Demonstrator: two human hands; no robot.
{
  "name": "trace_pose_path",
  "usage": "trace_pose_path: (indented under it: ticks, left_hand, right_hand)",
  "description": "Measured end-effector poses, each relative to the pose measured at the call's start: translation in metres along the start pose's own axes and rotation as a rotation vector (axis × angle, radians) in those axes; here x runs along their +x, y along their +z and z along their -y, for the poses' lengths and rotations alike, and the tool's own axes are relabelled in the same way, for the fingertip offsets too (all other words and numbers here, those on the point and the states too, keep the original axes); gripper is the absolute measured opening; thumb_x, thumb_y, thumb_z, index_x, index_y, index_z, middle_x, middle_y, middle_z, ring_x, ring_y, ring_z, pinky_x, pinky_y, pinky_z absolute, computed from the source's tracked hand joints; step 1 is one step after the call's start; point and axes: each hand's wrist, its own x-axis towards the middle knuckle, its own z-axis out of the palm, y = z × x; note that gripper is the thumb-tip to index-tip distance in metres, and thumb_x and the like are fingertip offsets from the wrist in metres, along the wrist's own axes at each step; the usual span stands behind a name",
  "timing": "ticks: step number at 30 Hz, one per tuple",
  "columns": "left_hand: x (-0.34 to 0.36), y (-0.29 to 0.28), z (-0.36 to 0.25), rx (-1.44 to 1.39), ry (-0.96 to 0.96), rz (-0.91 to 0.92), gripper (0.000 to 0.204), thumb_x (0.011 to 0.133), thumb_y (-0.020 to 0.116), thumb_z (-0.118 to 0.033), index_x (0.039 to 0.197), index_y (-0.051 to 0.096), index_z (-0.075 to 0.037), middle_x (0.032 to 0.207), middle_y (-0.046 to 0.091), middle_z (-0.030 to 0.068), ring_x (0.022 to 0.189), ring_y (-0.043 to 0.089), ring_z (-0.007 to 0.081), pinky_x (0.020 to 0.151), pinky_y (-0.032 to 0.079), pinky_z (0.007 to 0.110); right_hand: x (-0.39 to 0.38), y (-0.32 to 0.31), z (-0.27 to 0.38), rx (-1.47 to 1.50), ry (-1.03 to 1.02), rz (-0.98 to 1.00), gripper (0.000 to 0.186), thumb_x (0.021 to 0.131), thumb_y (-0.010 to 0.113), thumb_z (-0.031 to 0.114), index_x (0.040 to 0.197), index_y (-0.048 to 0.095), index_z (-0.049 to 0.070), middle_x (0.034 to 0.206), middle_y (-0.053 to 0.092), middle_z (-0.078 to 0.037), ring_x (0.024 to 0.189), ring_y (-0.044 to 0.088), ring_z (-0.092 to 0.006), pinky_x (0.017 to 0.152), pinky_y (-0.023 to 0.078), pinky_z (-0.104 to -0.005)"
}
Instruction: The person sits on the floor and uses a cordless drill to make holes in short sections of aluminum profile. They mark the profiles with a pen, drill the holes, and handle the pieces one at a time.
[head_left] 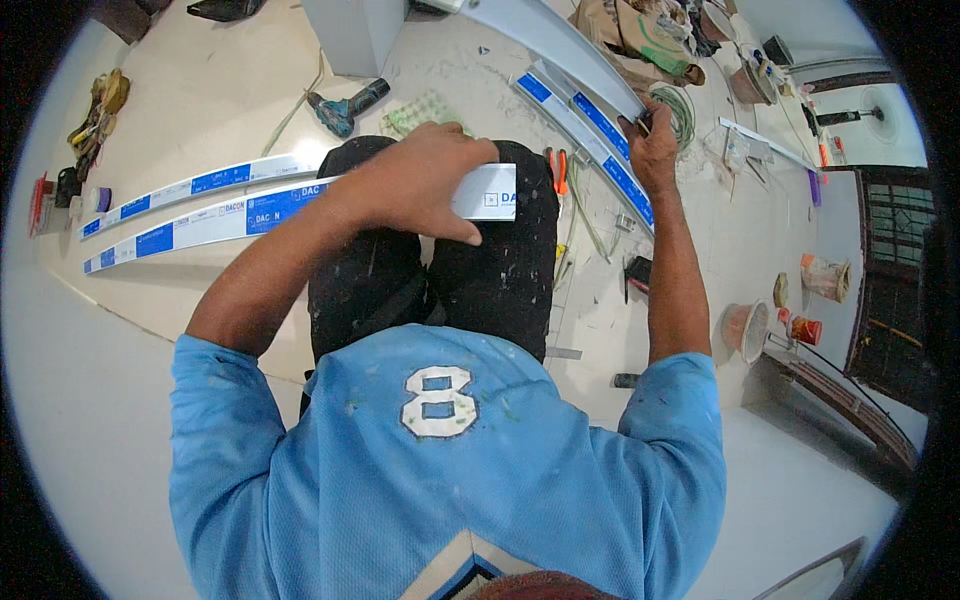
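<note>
My left hand [430,180] grips a long white strip with blue printed film [278,208] lying across my thighs, thumb at its lower edge. Beside it a similar strip [220,178] extends to the left. My right hand [652,145] has its fingers closed at the lower end of a pale grey-white length [560,45] that reaches in from the top, with a small dark item, too small to name, at the fingertips. Under that hand, more blue-and-white strips [590,150] lie diagonally on the floor.
A teal cordless drill [338,115], orange-handled tool [560,172] and coiled cable [680,122] are on the tiled floor. Tools [95,115] lie at left, sacks [620,30] at upper right. Buckets [745,330] sit to my right; a white column [350,30] stands ahead.
</note>
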Motion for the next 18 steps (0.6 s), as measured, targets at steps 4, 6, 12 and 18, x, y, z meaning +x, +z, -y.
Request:
trace_pose_path:
  ticks: [4,6,12,18]
  left_hand:
    - [-0.014,-0.027,0.078,-0.617,-0.185,0.009,0.105,0.075,0.09,-0.054,0.161,0.051,-0.007,0.156,0.062,0.0182,0.141,0.06,0.035,0.119,0.048,0.051]
    - [-0.018,-0.044,0.085,-0.601,-0.269,0.057,0.106,0.075,0.092,-0.053,0.161,0.051,-0.006,0.156,0.061,0.0198,0.142,0.059,0.0356,0.119,0.049,0.048]
    - [-0.029,-0.003,0.012,0.056,-0.027,0.084,0.102,0.069,0.101,-0.039,0.152,0.054,-0.004,0.145,0.062,0.0247,0.136,0.061,0.0428,0.116,0.05,0.049]
    - [-0.032,-0.001,0.033,0.033,0.01,-0.055,0.086,0.069,0.099,-0.03,0.138,0.057,-0.002,0.125,0.064,0.022,0.12,0.065,0.0439,0.102,0.055,0.052]
  right_hand:
    - [0.02,-0.011,0.011,-0.043,-0.123,0.045,0.047,0.097,0.081,0.008,0.137,0.057,0.003,0.123,0.074,-0.022,0.115,0.075,-0.0351,0.099,0.059,-0.045]
    - [0.026,-0.012,0.008,-0.08,-0.162,0.013,0.047,0.097,0.081,0.008,0.138,0.057,0.004,0.123,0.074,-0.023,0.115,0.075,-0.0355,0.098,0.059,-0.0454]
    - [0.049,-0.017,0.013,-0.096,-0.202,-0.025,0.046,0.098,0.081,0.014,0.137,0.058,0.007,0.12,0.076,-0.024,0.113,0.076,-0.039,0.095,0.059,-0.0471]
    - [0.054,-0.019,0.012,-0.095,-0.186,-0.082,0.045,0.098,0.081,0.017,0.135,0.058,0.007,0.117,0.076,-0.024,0.108,0.077,-0.0407,0.09,0.059,-0.0489]
